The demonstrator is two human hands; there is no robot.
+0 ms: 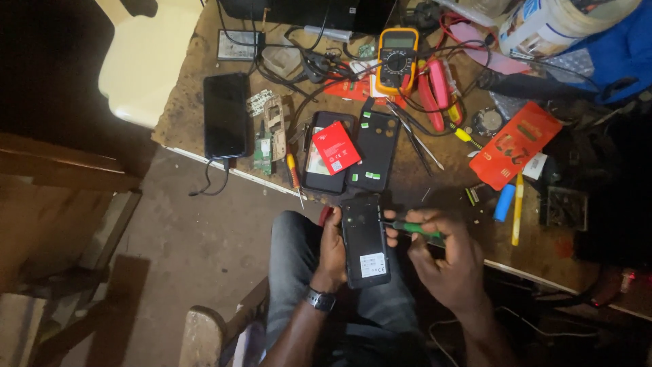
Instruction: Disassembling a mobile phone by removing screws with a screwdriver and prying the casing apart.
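Note:
My left hand (pixel 331 250) grips a black phone (pixel 365 239) from its left side, back facing up with the cover off, held over my lap. My right hand (pixel 441 253) holds a green-handled screwdriver (pixel 415 229) whose tip touches the phone's upper right edge. On the workbench just beyond lie an open phone body with a red battery (pixel 335 147) on it and a black back cover (pixel 374 151) beside it.
The wooden workbench (pixel 183 115) carries a black smartphone (pixel 225 115), circuit boards (pixel 269 132), a yellow multimeter (pixel 398 59), red pliers (pixel 435 88), an orange-handled screwdriver (pixel 293 175), a red package (pixel 515 143), blue and yellow pens and tangled cables. A white chair (pixel 146 58) stands at the far left.

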